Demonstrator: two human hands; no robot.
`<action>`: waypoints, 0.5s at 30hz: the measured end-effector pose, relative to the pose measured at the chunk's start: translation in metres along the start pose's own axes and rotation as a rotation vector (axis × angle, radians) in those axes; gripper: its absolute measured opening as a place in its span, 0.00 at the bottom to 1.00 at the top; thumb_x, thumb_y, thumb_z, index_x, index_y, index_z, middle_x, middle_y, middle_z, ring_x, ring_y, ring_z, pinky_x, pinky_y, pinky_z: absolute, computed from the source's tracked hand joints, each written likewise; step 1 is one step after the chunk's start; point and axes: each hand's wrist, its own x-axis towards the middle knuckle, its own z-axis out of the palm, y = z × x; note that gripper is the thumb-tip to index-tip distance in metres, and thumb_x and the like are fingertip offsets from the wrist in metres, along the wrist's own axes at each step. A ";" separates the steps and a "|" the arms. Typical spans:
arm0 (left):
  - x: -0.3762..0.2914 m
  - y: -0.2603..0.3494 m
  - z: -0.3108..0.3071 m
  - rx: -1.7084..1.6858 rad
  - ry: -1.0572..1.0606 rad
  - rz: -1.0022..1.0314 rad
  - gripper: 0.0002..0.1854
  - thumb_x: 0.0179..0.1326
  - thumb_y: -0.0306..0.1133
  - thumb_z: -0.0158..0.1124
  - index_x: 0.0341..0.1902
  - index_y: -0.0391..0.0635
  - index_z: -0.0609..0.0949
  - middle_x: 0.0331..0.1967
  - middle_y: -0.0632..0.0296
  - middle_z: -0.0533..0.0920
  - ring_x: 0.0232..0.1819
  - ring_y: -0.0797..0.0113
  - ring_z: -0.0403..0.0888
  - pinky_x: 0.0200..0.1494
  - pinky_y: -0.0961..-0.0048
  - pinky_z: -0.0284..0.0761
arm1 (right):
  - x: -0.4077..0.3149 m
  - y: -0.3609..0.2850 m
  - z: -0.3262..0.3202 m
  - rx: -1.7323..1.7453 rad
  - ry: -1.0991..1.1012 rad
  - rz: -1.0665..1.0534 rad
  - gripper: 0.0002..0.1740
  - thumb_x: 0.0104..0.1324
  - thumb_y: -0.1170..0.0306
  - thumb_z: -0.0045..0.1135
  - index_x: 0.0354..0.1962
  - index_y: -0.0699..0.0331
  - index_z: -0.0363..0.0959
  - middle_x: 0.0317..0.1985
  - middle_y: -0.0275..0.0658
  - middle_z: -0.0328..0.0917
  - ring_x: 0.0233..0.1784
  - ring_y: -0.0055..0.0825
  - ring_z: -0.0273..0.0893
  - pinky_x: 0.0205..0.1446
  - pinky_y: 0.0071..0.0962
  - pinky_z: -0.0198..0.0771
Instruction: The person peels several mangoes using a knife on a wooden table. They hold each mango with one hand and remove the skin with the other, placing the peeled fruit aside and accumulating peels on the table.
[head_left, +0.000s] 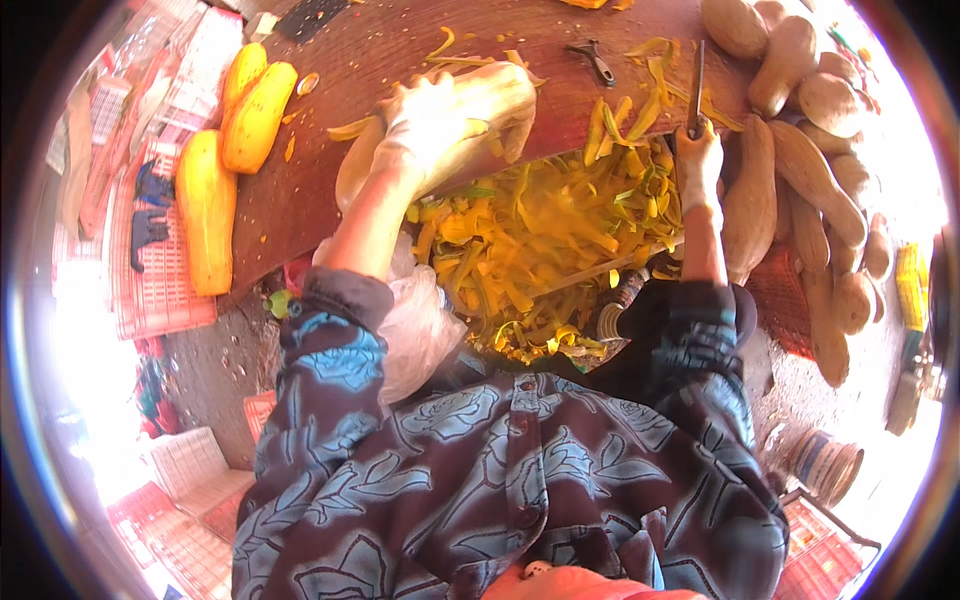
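My left hand (424, 116), in a pale glove, grips a long tan squash (499, 94) from above at the table's near edge. Glare washes out part of the glove, and the hand hides the squash's middle. In my gloved right hand (699, 165) is a knife (699, 82), its blade pointing away from me. A peeler (596, 64) with a dark handle lies on the wooden table (337, 82) between the hands. Yellow-orange peel strips (652, 82) are scattered near the knife. Below the table's edge is a large heap of peelings (525, 225).
Peeled yellow squashes (206, 214) sit at the table's left end, beside a red plastic crate (157, 262). Unpeeled tan squashes (814, 172) are piled at the right. A plastic bag (420, 322) hangs near my left forearm. A bucket (829, 465) lies at lower right.
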 end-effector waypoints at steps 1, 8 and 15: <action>0.005 -0.004 -0.003 -0.007 -0.035 0.050 0.61 0.46 0.80 0.69 0.78 0.52 0.68 0.68 0.43 0.77 0.71 0.42 0.74 0.70 0.37 0.70 | -0.013 -0.017 -0.011 0.229 -0.049 0.032 0.17 0.66 0.69 0.59 0.51 0.66 0.79 0.35 0.47 0.84 0.31 0.33 0.83 0.35 0.33 0.79; 0.025 -0.017 -0.007 -0.066 -0.048 0.209 0.54 0.49 0.73 0.72 0.76 0.57 0.69 0.69 0.47 0.79 0.66 0.45 0.81 0.68 0.52 0.78 | -0.095 -0.126 -0.010 0.056 -0.363 -0.205 0.21 0.69 0.65 0.59 0.57 0.64 0.73 0.41 0.56 0.84 0.45 0.57 0.84 0.49 0.48 0.78; -0.013 -0.001 0.003 -0.047 0.150 0.177 0.52 0.47 0.64 0.78 0.75 0.52 0.73 0.69 0.48 0.77 0.72 0.41 0.73 0.72 0.36 0.67 | -0.114 -0.129 -0.005 0.046 -0.355 -0.117 0.20 0.68 0.67 0.61 0.54 0.66 0.72 0.41 0.53 0.84 0.43 0.56 0.84 0.46 0.48 0.79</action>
